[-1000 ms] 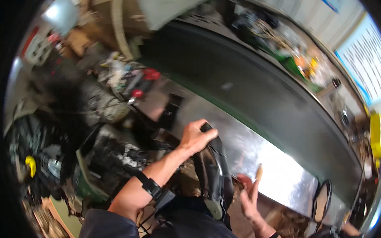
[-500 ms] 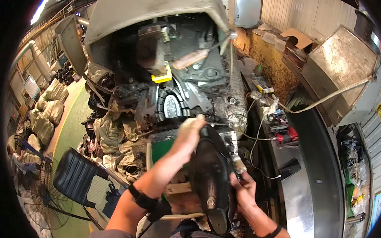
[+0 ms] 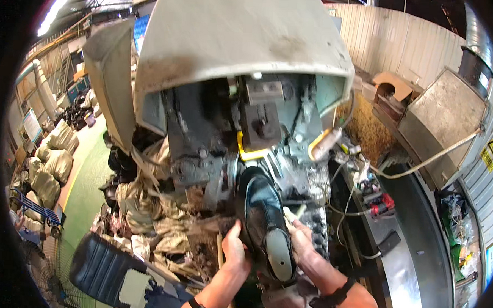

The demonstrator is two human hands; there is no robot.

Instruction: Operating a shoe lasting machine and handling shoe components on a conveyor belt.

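Note:
A black shoe point(image 3: 258, 201) points its toe at the machine, its front end reaching in under the machine's working parts. In its opening sits a grey block point(image 3: 278, 254) with a small hole, looking like the top of a shoe last. My left hand point(image 3: 235, 248) holds the shoe's left side near the heel, thumb raised. On the opposite side my right hand point(image 3: 304, 242) grips it, fingers partly hidden beneath. A small pale thing by the right fingertips cannot be made out. Just ahead of the toe is a yellow bracket point(image 3: 252, 153).
A large pale machine hood point(image 3: 246, 38) overhangs the work. To the right run a metal bench point(image 3: 401, 271) and a dark curved belt point(image 3: 420, 216), with a red-handled tool point(image 3: 382, 204) nearby. At left stand a black chair point(image 3: 101, 269) and several sacks point(image 3: 59, 151).
The shoe has gone forward to the machine, and its grey-topped heel end now shows. My left hand has shifted from the toe area back to the left side. The view has tilted upward.

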